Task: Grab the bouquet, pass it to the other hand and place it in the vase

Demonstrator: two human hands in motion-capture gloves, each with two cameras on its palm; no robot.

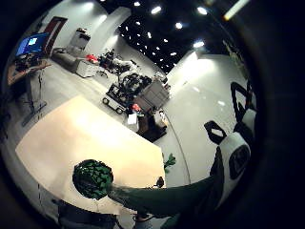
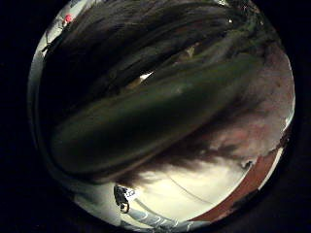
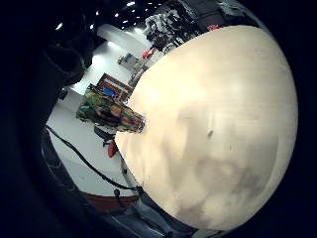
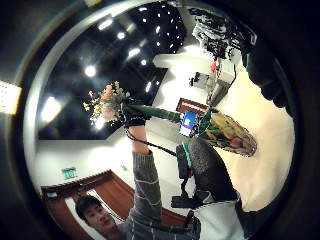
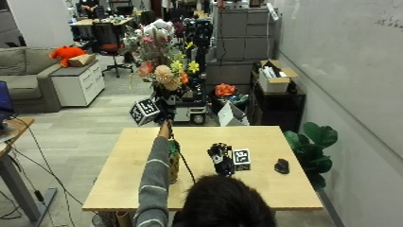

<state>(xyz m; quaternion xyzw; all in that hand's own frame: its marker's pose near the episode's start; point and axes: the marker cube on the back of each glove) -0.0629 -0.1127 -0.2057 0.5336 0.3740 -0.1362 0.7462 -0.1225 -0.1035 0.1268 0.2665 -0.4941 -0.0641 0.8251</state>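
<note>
Head low in the outside view, I see the desk ahead. My left hand is raised above its far edge, fingers wrapped round the bouquet stems. Vase stands beside my left sleeve. Right hand hovers over the desk, fingers relaxed.

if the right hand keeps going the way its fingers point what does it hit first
Probably nothing on the table: the right hand points across bare wood toward the far edge. The vase sits off to its left. Depth is uncertain.
</note>
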